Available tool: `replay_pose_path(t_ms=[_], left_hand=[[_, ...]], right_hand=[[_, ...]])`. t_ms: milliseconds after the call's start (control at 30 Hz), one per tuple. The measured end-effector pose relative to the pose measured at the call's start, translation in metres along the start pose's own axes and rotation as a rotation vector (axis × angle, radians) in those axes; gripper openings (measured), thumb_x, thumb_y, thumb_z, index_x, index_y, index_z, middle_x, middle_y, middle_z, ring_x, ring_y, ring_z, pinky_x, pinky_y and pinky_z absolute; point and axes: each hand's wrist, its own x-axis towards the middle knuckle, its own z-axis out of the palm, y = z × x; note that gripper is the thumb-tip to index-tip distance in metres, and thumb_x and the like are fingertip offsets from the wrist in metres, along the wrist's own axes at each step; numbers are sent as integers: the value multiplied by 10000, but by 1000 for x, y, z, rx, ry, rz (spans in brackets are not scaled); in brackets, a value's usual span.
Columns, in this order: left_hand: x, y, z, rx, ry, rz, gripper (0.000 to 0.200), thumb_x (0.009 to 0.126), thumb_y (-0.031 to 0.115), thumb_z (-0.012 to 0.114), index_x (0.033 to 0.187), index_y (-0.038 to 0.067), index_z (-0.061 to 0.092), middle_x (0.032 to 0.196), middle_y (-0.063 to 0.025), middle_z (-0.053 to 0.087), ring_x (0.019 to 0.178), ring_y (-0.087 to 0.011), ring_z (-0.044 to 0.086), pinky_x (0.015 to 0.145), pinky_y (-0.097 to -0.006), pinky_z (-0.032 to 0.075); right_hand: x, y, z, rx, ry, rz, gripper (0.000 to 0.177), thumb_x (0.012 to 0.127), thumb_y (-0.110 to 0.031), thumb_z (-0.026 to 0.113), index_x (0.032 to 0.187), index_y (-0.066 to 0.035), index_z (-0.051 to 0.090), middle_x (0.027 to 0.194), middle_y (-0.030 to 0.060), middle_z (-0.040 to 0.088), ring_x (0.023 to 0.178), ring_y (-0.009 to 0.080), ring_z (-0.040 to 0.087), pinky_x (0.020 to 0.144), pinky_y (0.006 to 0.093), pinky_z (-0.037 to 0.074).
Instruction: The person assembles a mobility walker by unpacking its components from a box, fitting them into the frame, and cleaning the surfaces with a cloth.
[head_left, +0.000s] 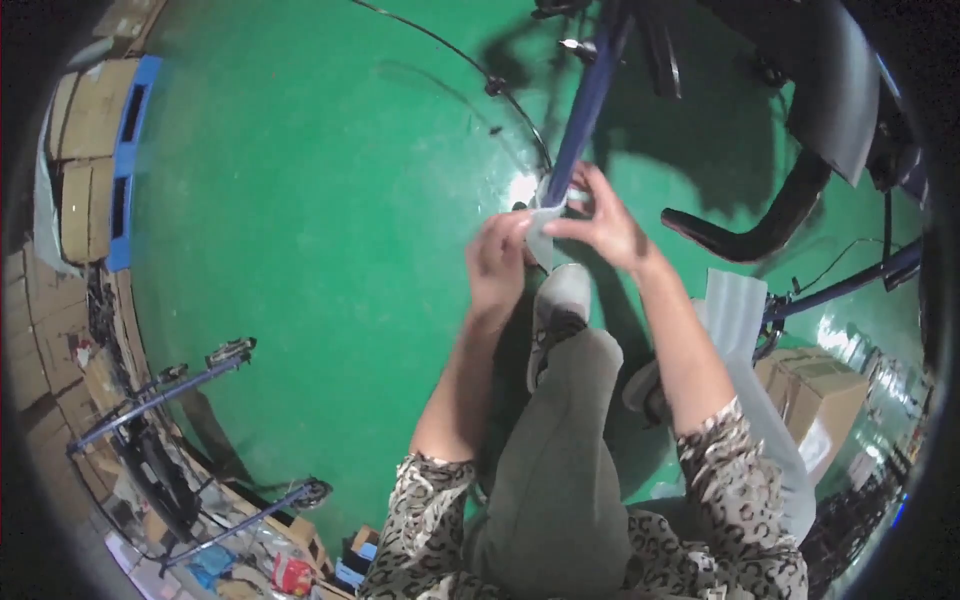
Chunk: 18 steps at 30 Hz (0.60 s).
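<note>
A blue bike frame tube (588, 115) slants down from the top of the view to between my hands. A white foam sheet (541, 240) is wrapped round its lower end. My left hand (497, 262) pinches the near left edge of this foam with bent fingers. On the other side my right hand (608, 226) has its thumb on the foam and its fingers curled about the tube. A thin black cable (440, 42) runs over the floor to the tube's end. My shoe (563, 300) is just below the foam.
A curved black handlebar (765, 235) juts in from the right, with another foam sheet (735, 310) below it. A cardboard box (812, 395) stands at right. Cartons (95, 110) sit on a blue pallet (140, 130) at left. Another blue frame (165, 395) lies lower left.
</note>
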Motion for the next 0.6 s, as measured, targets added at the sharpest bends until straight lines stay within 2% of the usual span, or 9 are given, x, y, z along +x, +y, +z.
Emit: replay_pose_path(t_ms=[67, 233, 267, 400, 500, 567, 600], left_hand=[[14, 17, -13, -129, -180, -349, 158, 883, 63, 577, 1034, 56, 624, 980, -113, 659, 761, -219, 606, 649, -307, 486], [30, 7, -9, -272, -170, -407, 231, 857, 4, 565, 1074, 49, 629, 984, -96, 638, 806, -236, 627, 658, -326, 489], [17, 10, 0, -192, -133, -356, 228, 857, 8, 564, 1073, 46, 627, 983, -101, 635, 809, -241, 624, 666, -332, 489], [-6, 18, 24, 386, 195, 110, 210, 859, 44, 561, 1062, 24, 610, 969, -140, 611, 832, -284, 596, 730, -379, 492], [-16, 9, 52, 445, 353, 387, 227, 849, 124, 598, 1037, -2, 588, 977, -167, 588, 871, -322, 562, 803, -415, 470], [-16, 15, 43, 483, 287, 293, 280, 845, 188, 633, 1033, -12, 574, 979, -174, 574, 887, -330, 540, 815, -419, 450], [-11, 23, 41, 494, 272, 268, 292, 840, 214, 657, 1011, -9, 578, 935, -154, 569, 846, -310, 535, 786, -406, 451]], right_hand=[[23, -21, -5, 334, -283, 269, 622, 808, -6, 702, 1362, -47, 421, 1066, 77, 577, 970, 172, 551, 885, 296, 450], [30, 5, -9, 501, -394, 365, 633, 808, -15, 712, 1368, -47, 419, 1044, 74, 567, 988, 170, 548, 890, 303, 448], [23, 4, -7, 513, -385, 368, 640, 810, -18, 708, 1377, -50, 411, 1071, 77, 559, 996, 172, 547, 897, 303, 443], [16, -4, 4, 560, -338, 372, 695, 832, -44, 676, 1447, -74, 354, 1286, 104, 500, 1055, 184, 534, 957, 305, 408], [9, -6, -3, 248, -331, 222, 680, 859, -68, 659, 1457, -76, 336, 1313, 99, 489, 1073, 172, 532, 945, 291, 417], [-5, -21, -40, -165, -549, 365, 651, 913, -137, 620, 1474, -73, 295, 1326, 84, 495, 1063, 175, 551, 931, 285, 432], [-20, -49, -66, -110, -579, 379, 569, 938, -179, 594, 1437, -60, 349, 1290, 83, 530, 1045, 175, 565, 922, 288, 443]])
